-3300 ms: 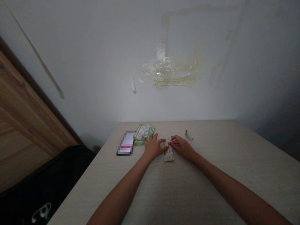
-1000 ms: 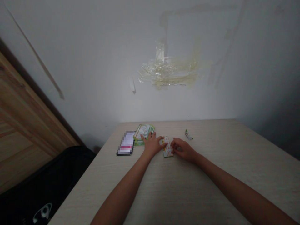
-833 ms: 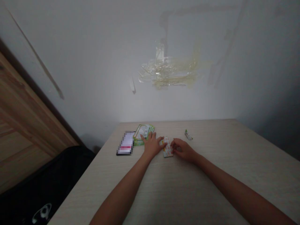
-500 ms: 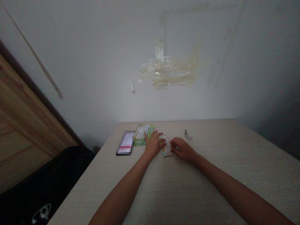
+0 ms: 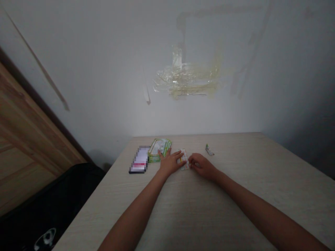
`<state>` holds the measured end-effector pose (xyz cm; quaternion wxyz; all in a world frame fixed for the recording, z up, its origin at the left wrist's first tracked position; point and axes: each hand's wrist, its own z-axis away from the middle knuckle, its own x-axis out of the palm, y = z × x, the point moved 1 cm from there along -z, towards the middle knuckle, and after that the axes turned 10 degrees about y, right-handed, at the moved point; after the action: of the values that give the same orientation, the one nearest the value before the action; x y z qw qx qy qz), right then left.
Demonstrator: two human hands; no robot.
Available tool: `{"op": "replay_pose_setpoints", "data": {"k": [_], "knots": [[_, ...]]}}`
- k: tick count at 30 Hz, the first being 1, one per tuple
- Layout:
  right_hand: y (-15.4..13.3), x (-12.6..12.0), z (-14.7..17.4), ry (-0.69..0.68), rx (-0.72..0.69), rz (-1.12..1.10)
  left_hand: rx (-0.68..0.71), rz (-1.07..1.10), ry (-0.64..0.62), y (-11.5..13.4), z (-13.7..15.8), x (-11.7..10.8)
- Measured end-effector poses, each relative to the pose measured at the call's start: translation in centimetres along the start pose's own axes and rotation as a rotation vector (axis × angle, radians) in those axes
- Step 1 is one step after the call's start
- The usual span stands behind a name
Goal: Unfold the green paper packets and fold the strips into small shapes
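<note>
A small printed paper piece (image 5: 185, 164), whitish with orange and yellow print, lies on the table between my hands. My left hand (image 5: 169, 163) is spread, its thumb and fingertips resting on the left side of the paper. At the right edge, my right hand (image 5: 202, 166) has its fingers curled and pinched together at the paper's border; the fingertips are partly hidden. Just left of my left hand sits a pile of green-and-white printed cards (image 5: 160, 147), with the left hand's outer fingers over its near right part.
A phone with a blurred screen (image 5: 139, 160) lies left of the pile. A small crumpled wrapper (image 5: 209, 150) is farther back on the right of the table (image 5: 248, 160). Behind stands a wall with peeling clear tape (image 5: 183, 82). A black bag-like item (image 5: 60, 195) is at lower left.
The paper between my hands shows less of its length, and its greenish near edge is no longer visible. My left hand has shifted slightly left; my right hand has barely moved.
</note>
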<state>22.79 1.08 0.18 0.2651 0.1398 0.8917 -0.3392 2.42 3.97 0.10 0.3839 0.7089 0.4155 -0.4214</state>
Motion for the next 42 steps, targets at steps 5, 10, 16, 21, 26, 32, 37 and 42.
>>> {"op": "replay_pose_setpoints", "data": {"k": [5, 10, 16, 21, 26, 32, 37, 42], "knots": [[-0.1, -0.2, 0.1, -0.030, 0.044, -0.081, -0.018, -0.008, 0.004, 0.0, -0.1, 0.1], [0.3, -0.4, 0.2, -0.036, 0.087, -0.177, -0.011, 0.009, 0.008, 0.0, -0.1, 0.2], [0.8, -0.5, 0.2, -0.050, 0.076, -0.233, 0.003, 0.006, 0.011, 0.0, 0.0, 0.1], [1.1, -0.4, 0.2, -0.044, 0.114, -0.291, 0.010, 0.008, 0.023, -0.1, 0.1, 0.3], [1.3, -0.4, 0.5, -0.019, 0.290, -0.379, 0.016, 0.006, 0.028, -0.1, 0.1, 0.4], [2.0, 0.1, 0.5, 0.043, 0.375, -0.183, 0.049, -0.012, 0.021, -0.1, 0.1, 0.3], [1.8, 0.2, 0.3, 0.043, 0.333, -0.103, 0.045, -0.023, 0.035, -0.2, 0.1, 0.3], [1.2, 0.0, 0.3, 0.044, 0.258, -0.054, 0.048, -0.014, 0.050, -0.2, 0.1, 0.5]]}}
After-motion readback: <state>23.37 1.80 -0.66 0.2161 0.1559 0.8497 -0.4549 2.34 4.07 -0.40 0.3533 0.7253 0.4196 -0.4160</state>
